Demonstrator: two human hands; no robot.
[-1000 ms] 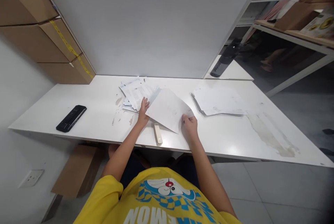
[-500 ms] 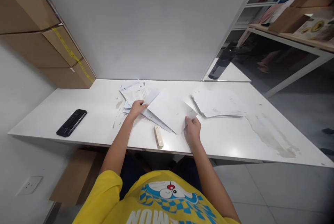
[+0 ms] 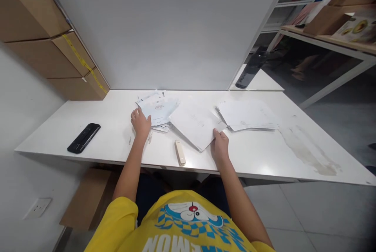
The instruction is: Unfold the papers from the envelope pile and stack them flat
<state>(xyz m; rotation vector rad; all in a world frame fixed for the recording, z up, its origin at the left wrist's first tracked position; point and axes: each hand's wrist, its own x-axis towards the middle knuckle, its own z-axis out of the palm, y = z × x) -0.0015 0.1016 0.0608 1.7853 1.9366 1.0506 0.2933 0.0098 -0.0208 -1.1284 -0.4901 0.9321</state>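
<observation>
My right hand (image 3: pixel 221 144) pinches the near right corner of a white sheet of paper (image 3: pixel 194 125), which lies slantwise above the desk; whether it is one sheet or more I cannot tell. My left hand (image 3: pixel 141 123) rests with fingers apart at the left edge of a loose paper pile (image 3: pixel 158 111). A bluish printed sheet with a reddish mark tops that pile. Just in front of the papers lies a cream-coloured stapler (image 3: pixel 180 152), touched by neither hand. A neater stack of white paper (image 3: pixel 248 115) sits right of my right hand.
A black phone (image 3: pixel 84 138) lies at the desk's left. Behind the desk (image 3: pixel 114 126) stands a whiteboard (image 3: pixel 164 36), with cardboard boxes (image 3: pixel 73 58) left of it. A dark bottle (image 3: pixel 249 70) is at the back right. Stains mark the desk's right end.
My left hand has let go of the sheets and moved left to the pile's edge. The bluish sheet now lies on top of the pile. My right hand keeps its paper.
</observation>
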